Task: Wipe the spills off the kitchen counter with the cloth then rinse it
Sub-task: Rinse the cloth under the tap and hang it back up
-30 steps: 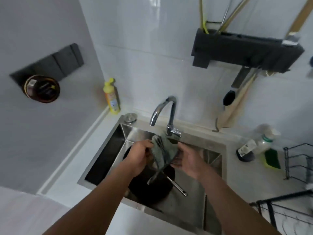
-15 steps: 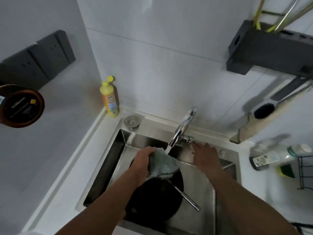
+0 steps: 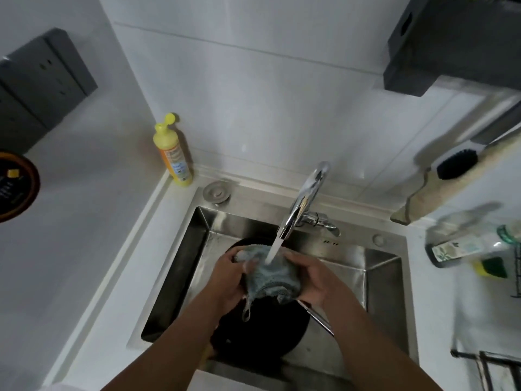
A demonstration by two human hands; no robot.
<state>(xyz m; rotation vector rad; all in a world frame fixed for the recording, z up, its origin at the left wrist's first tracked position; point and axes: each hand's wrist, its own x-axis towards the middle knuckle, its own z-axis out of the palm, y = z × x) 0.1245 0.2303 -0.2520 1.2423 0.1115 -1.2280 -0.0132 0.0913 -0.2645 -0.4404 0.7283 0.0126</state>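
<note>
A: Lower centre of frame, over the sink [image 3: 383, 280]: cloth [image 3: 269, 277] bunched between left hand [image 3: 225, 280] and right hand [image 3: 313, 280], directly under the faucet [image 3: 303, 201].

B: State of each hand?

A: Left: fingers curled round the cloth's left edge, holding it. Right: fingers curled round the right edge, likewise holding. Neither spread wide.

B: Key relation for the next move?

A: Cloth's long axis running left to right across the frame, from one hand to the other; water stream [image 3: 273, 248] striking it near the upper middle, between the two grips. Both hands touching the cloth, so neither nearer. Hanging loop trailing from the lower left corner toward the dark pan [image 3: 253, 334] beneath. Probably rubbing or wringing along that axis next, a judgement only.

B: Counts?

A: One cloth, two hands, one faucet, one stream, one pan with one metal handle [image 3: 320, 318] showing lower right of the cloth. Yellow bottle [image 3: 172, 152], one, at upper left of the sink. Sponge [image 3: 492, 268], one, at right edge; clear bottle [image 3: 465, 244], one, lying just above it, blurred.

B: Stage of task?

A: Rinsing, apparently; counter wiping not checkable from this view.
</note>
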